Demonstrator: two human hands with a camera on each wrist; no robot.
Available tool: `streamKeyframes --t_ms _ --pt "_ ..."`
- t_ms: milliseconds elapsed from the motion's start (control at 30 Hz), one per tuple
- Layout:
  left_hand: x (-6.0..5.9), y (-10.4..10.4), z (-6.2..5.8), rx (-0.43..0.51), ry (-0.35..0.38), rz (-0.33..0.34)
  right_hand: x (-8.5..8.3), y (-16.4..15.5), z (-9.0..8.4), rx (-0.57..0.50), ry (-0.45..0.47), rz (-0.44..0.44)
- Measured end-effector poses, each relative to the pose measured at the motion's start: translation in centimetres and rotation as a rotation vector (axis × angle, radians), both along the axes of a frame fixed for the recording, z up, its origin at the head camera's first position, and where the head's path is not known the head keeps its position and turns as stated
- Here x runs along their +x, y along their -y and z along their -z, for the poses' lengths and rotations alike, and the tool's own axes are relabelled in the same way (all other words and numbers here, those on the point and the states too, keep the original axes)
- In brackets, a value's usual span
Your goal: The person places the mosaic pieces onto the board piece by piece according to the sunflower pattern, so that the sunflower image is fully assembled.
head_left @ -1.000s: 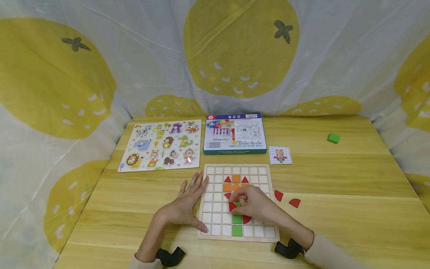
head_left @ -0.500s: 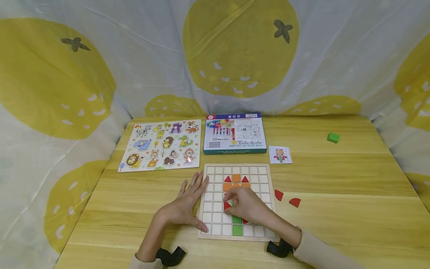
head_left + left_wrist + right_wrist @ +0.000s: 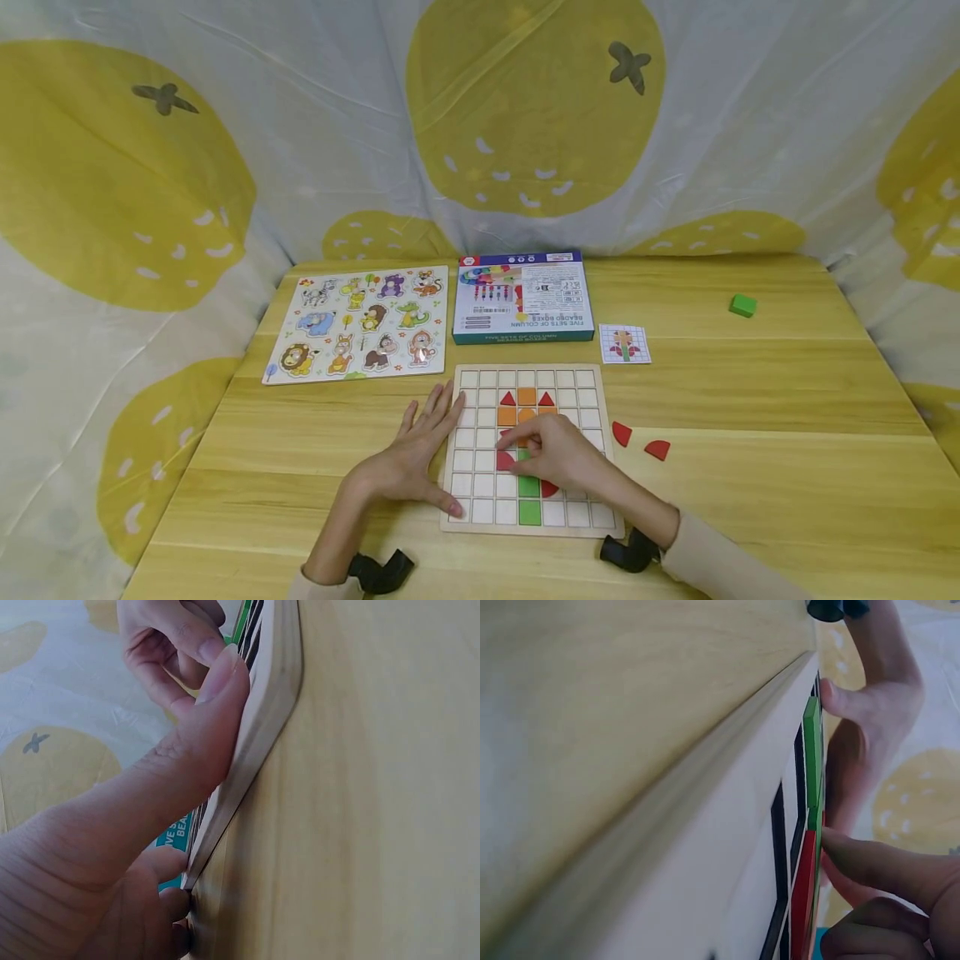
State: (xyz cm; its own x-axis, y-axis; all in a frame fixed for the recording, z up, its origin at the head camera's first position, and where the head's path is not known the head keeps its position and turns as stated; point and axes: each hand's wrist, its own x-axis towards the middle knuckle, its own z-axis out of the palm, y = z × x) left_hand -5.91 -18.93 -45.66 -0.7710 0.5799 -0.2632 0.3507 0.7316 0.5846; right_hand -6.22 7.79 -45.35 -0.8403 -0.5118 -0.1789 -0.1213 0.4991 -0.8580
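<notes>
Right hand (image 3: pixel 555 454) over middle of grid board (image 3: pixel 480 508), fingertips pinching red piece (image 3: pixel 504 459) at cell just at 9 o'clock of green column (image 3: pixel 529 500). Left hand (image 3: pixel 420 454) flat, fingers straight, pressing board's edge at 9 o'clock. Judgement: keep board pinned, square piece to cell, press level. Two spare red pieces (image 3: pixel 639 442) on worktop at 3 o'clock

head: high, facing down-forward, far | wrists: table-level, close, opposite sides | shared: grid board (image 3: pixel 525 450)
</notes>
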Motion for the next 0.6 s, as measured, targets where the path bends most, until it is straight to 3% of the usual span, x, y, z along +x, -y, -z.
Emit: streamKeyframes --t_ms 600 --pt "-0.02 -0.03 -0.08 -0.008 0.006 0.004 -0.12 -0.22 -0.13 -0.013 0.038 0.012"
